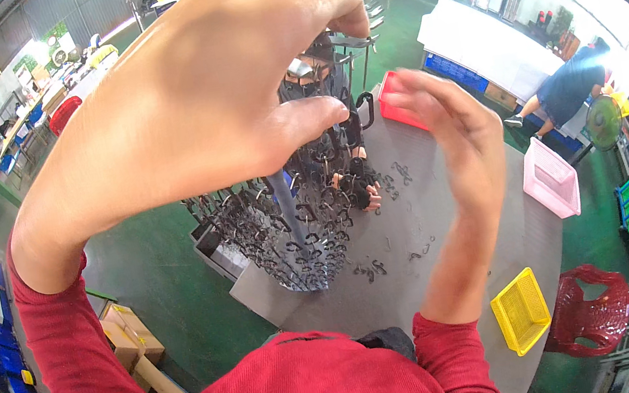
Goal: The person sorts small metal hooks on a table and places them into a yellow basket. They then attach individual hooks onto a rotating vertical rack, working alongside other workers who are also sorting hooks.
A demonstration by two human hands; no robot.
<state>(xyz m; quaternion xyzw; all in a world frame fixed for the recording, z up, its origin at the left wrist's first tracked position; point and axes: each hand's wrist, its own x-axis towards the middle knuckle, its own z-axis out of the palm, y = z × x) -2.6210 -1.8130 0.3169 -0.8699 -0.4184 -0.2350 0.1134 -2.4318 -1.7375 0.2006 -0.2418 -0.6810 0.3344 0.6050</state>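
Note:
My left hand (233, 87) is raised large and close in front of a rack. Its fingers are bent and the thumb stands apart from them, with nothing visible between. Many black carabiners (365, 110) hang on the rack around a grey post (287, 209), one just past the thumb tip. My right hand (458, 126) is lifted over the table beside a red tray (399, 106). Its fingers curve toward the rack and are smeared by motion; whether they hold anything cannot be made out. Loose small black hooks (370, 271) lie on the grey table (416, 303).
Across the table another person's gloved hand (367, 193) shows behind the rack. A pink tray (552, 177) and a yellow basket (521, 312) stand along the right edge, near a dark red chair (592, 309). Cardboard boxes (132, 333) are at left. A person (570, 85) bends near a fan (604, 122).

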